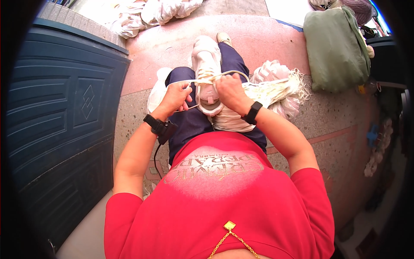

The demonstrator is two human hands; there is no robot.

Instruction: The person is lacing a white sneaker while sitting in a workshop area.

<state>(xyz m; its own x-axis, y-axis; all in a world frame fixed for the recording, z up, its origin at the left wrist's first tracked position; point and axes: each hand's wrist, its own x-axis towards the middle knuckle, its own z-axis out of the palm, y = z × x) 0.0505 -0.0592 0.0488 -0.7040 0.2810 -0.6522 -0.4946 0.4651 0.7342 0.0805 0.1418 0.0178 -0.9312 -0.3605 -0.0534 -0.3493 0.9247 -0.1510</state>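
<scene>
A white sneaker (206, 55) rests on my lap, toe pointing away from me and its opening towards me. Its tongue has a pinkish label (208, 93). My left hand (177, 97) is closed at the shoe's left side, pinching one end of a cream shoelace (193, 81). On the other side, the fingers of my right hand (232, 91) close on the same lace near the top eyelets. From there a loop of lace curves out to the right above that hand. A bundle of cream laces (276, 91) lies across my right thigh.
Blue panelled doors (71, 86) stand to the left. White bundled bags (168, 9) lie on the ground at the far left. A stuffed green sack (334, 49) sits at the far right. White wrapped material (272, 71) is beside my right leg, and another white item (156, 96) beside my left.
</scene>
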